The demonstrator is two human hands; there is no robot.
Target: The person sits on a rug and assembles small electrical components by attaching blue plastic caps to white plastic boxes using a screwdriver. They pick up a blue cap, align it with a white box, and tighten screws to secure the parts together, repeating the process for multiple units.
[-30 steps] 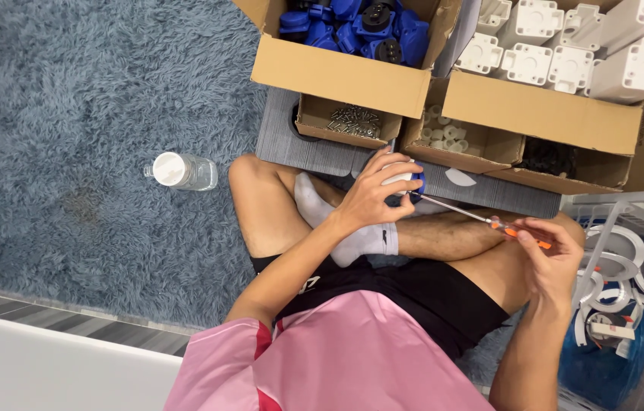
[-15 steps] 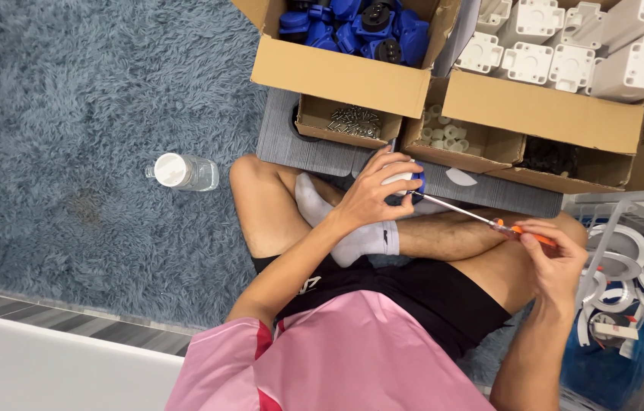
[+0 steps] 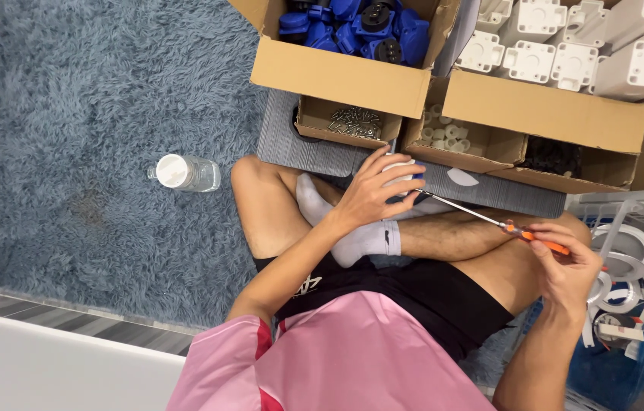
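i'm mid-screwing: my left hand [image 3: 371, 194] grips the small white-and-blue plastic part [image 3: 398, 173], my right hand [image 3: 565, 266] pinches the orange-handled long-shafted screwdriver [image 3: 489, 223]. next, i judge, it needs steady turning with the tip kept seated.

Pink short-sleeved shirt [image 3: 352, 358], black shorts [image 3: 444, 297], white sock [image 3: 352, 232].

A clear bottle [image 3: 187, 173] with a white cap lies on the shaggy blue rug [image 3: 71, 114]. Cardboard boxes hold blue parts [image 3: 352, 23], white blocks [image 3: 565, 42], small screws [image 3: 354, 120] and white rings [image 3: 444, 135]. A wire basket [image 3: 634, 266] holds white round fittings.
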